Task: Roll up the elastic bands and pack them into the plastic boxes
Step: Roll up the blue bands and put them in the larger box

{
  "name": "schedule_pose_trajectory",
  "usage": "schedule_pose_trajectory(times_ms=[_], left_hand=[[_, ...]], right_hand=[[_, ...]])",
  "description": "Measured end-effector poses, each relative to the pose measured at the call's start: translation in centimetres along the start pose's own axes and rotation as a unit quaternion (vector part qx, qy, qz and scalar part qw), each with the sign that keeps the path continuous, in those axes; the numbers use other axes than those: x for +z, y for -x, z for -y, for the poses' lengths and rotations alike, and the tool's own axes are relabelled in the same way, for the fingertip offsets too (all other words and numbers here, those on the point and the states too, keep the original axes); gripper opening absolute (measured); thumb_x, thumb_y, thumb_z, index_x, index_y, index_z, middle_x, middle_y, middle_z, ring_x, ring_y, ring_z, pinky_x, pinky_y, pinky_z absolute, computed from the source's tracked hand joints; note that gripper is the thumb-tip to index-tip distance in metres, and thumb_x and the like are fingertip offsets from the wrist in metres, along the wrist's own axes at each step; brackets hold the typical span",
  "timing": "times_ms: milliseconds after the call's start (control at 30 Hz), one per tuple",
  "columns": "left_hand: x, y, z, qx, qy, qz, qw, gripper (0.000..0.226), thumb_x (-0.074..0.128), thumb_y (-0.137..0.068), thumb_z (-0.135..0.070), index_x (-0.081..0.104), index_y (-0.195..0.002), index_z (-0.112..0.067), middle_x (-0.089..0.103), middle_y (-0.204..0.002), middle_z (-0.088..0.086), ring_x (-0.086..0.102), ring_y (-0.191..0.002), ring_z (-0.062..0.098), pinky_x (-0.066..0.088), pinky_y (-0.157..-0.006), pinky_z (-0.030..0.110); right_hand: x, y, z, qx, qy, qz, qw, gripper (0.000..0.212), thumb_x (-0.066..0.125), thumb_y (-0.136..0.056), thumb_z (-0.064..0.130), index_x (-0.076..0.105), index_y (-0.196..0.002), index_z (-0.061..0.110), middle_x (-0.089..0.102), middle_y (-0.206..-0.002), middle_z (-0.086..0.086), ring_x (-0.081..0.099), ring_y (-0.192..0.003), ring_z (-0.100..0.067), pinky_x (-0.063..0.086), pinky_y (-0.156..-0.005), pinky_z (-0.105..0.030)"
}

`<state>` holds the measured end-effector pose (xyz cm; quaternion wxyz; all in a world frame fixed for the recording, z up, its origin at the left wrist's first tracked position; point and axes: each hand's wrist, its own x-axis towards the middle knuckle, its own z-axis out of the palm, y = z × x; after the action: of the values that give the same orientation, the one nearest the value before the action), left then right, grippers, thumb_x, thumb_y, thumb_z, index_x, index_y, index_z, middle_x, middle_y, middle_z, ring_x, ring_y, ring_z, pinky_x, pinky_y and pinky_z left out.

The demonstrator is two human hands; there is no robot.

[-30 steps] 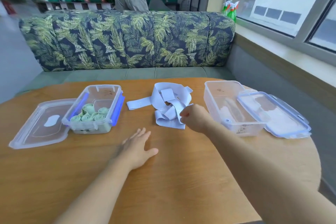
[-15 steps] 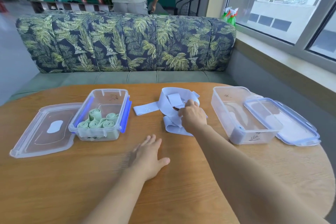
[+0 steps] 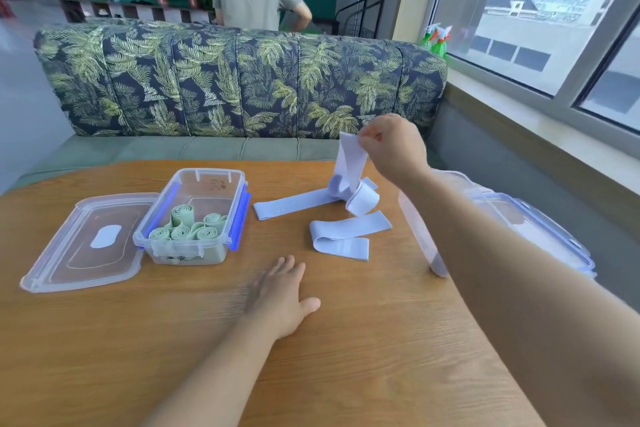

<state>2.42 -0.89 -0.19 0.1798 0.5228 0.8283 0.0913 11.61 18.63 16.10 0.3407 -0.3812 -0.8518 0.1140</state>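
My right hand (image 3: 393, 146) pinches the top end of a pale lilac elastic band (image 3: 349, 163) and holds it up above the table; its lower part still lies tangled with another band (image 3: 291, 206). A further lilac band (image 3: 346, 236) lies folded nearer me. My left hand (image 3: 280, 291) rests flat and open on the wooden table (image 3: 346, 340). On the left stands an open plastic box (image 3: 194, 211) with several rolled green bands (image 3: 188, 227). A second clear box (image 3: 420, 239) stands on the right, mostly hidden by my right forearm.
The left box's lid (image 3: 83, 243) lies flat beside it. The right box's lid (image 3: 540, 232) leans near the table's right edge. A leaf-patterned sofa (image 3: 239, 80) runs behind the table, a person stands beyond it, and a window ledge runs along the right.
My right hand took hold of one lilac band in the pile and raised it, pulling the pile apart. My left hand stayed flat on the table.
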Motion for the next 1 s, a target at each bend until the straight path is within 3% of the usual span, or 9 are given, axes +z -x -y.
schedule_pose_trajectory(times_ms=[200, 400, 700, 833, 1000], left_hand=[[0.1, 0.9, -0.7, -0.011, -0.015, -0.009, 1.000, 0.072, 0.043, -0.097, -0.049, 0.010, -0.154, -0.020, 0.000, -0.162, 0.001, -0.001, -0.148, 0.016, 0.006, -0.120, 0.034], [0.1, 1.6, -0.8, -0.019, 0.002, 0.003, 1.000, 0.071, 0.046, -0.095, -0.048, 0.013, -0.153, -0.023, 0.000, -0.161, -0.001, -0.002, -0.148, 0.015, 0.004, -0.119, 0.035], [-1.2, 1.9, -1.8, -0.070, 0.126, -0.009, 0.990, 0.064, 0.060, -0.089, -0.040, 0.036, -0.146, -0.024, 0.023, -0.158, -0.002, 0.017, -0.146, 0.013, 0.022, -0.117, 0.033], [-2.2, 1.5, -3.5, -0.101, 0.192, -0.036, 0.976, 0.063, 0.063, -0.085, -0.041, 0.041, -0.142, -0.023, 0.048, -0.141, -0.003, 0.047, -0.127, 0.013, 0.040, -0.101, 0.028], [-3.2, -0.2, -5.8, -0.140, 0.303, -0.084, 0.939, 0.061, 0.068, -0.083, -0.038, 0.044, -0.134, -0.014, 0.055, -0.108, -0.003, 0.053, -0.095, 0.013, 0.043, -0.080, 0.027]], right_hand=[[-3.5, -2.7, 1.9, 0.011, -0.012, 0.009, 1.000, 0.016, 0.059, -0.079, 0.013, 0.073, -0.085, 0.020, 0.066, -0.085, 0.001, 0.062, -0.090, -0.024, 0.051, -0.076, -0.033], [-5.2, -3.4, 2.2, 0.001, -0.008, 0.022, 1.000, 0.015, 0.060, -0.081, 0.015, 0.072, -0.083, 0.024, 0.064, -0.082, 0.004, 0.062, -0.091, -0.022, 0.053, -0.080, -0.035], [-8.5, -3.6, 2.0, -0.033, -0.034, 0.008, 0.999, 0.013, 0.061, -0.081, 0.016, 0.072, -0.083, 0.023, 0.061, -0.077, 0.005, 0.063, -0.087, -0.021, 0.054, -0.078, -0.039], [-9.9, -3.7, 2.1, -0.050, -0.049, 0.006, 0.998, 0.012, 0.062, -0.079, 0.015, 0.071, -0.080, 0.024, 0.059, -0.070, 0.008, 0.061, -0.081, -0.020, 0.055, -0.077, -0.041], [-11.7, -3.8, 1.9, -0.066, -0.099, -0.023, 0.993, 0.014, 0.063, -0.076, 0.013, 0.067, -0.071, 0.026, 0.058, -0.061, 0.014, 0.060, -0.067, -0.018, 0.057, -0.072, -0.042]])
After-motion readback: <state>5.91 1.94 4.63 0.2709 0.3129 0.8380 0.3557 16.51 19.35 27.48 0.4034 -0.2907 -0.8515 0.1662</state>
